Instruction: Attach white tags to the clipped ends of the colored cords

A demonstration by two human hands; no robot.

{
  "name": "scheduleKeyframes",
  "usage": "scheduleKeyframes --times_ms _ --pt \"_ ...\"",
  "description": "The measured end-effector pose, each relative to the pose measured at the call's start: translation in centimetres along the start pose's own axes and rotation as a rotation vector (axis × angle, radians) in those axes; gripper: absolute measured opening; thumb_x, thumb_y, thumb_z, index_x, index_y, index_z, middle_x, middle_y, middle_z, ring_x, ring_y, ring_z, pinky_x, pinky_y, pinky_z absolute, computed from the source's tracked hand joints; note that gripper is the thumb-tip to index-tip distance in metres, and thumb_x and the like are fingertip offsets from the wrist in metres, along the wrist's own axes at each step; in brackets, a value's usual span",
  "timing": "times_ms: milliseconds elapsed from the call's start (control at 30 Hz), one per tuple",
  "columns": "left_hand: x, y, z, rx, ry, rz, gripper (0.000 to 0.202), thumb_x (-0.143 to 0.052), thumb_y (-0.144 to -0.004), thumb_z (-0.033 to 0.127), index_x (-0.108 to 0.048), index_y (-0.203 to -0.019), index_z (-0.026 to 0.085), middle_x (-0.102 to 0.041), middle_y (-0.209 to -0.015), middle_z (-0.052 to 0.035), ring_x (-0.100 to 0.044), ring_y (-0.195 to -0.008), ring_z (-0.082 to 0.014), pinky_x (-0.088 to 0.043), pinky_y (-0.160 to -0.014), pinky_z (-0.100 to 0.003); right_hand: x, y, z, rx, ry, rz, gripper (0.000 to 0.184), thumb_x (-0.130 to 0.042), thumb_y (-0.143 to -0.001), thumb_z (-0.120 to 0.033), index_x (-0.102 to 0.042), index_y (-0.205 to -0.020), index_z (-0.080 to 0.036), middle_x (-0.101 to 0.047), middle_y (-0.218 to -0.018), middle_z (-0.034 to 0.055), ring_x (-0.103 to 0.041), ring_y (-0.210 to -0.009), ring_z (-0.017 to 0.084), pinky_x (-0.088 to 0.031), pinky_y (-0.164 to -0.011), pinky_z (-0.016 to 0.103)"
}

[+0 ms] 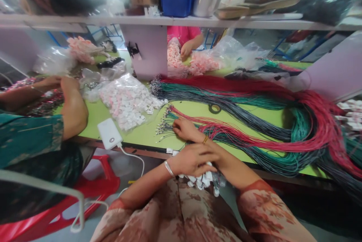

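My right hand, with a thin gold bracelet on its wrist, reaches over the near bundle of cut wires in red, green and black. Its fingers are curled together at the metal-tipped wire ends, pinching a wire. Below it, my left hand, with a silver bangle, lies across my right forearm, its fingers stretched and slightly apart. White plastic connectors are bunched beneath the left hand over my lap; its thumb side is hidden. A small white connector sits at the table edge.
A clear bag of white connectors and a white power bank with a cable lie left. A roll of black tape lies between wire bundles. A co-worker's arms are at left; another person's hand works beyond the shelf.
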State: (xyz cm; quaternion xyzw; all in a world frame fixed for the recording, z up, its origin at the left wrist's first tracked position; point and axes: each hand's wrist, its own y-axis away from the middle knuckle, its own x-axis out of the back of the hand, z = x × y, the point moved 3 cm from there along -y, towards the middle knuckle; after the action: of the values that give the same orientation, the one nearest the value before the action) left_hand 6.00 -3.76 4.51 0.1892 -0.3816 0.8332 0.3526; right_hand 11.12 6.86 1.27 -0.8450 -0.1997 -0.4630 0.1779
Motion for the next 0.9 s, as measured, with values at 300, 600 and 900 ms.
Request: scheduleKeyframes --times_ms 300,600,900 --pt "15.1 5.5 -11.4 0.91 -0.679 0.407 0.027 -0.048 -0.078 0.007 -0.069 -0.092 0.015 -0.06 -0.101 -0.0171 -0.051 -0.103 -0.0311 -0.039 -0.091 -0.042 0.2 0.3 -0.4 0.001 0.055 0.043 0.012 -0.048 -0.086 -0.017 -0.06 -0.084 -0.018 -0.065 -0.084 0.0079 -0.054 -0.073 0.018 -0.035 -0.066 0.027" --pt "15.0 6.9 -14.0 1.023 -0.819 0.24 0.021 -0.047 -0.085 0.015 -0.066 -0.094 0.016 -0.055 -0.101 -0.0146 -0.056 -0.086 -0.0254 -0.038 -0.073 -0.034 0.0 -0.2 0.3 0.014 -0.365 0.186 0.007 -0.051 -0.081 -0.024 -0.055 -0.079 -0.019 -0.059 -0.07 0.0002 -0.047 -0.061 0.013 -0.035 -0.059 0.024" --pt "14.0 5.8 -12.0 0.859 -0.202 0.807 0.019 -0.058 -0.082 0.023 -0.064 -0.099 0.017 -0.06 -0.088 -0.0061 -0.054 -0.073 -0.0169 -0.042 -0.07 -0.03 0.1 -1.3 -0.3 -0.049 -0.708 0.214 0.021 -0.055 -0.078 -0.039 -0.056 -0.077 -0.018 -0.054 -0.066 -0.0018 -0.045 -0.059 0.011 -0.038 -0.057 0.023"
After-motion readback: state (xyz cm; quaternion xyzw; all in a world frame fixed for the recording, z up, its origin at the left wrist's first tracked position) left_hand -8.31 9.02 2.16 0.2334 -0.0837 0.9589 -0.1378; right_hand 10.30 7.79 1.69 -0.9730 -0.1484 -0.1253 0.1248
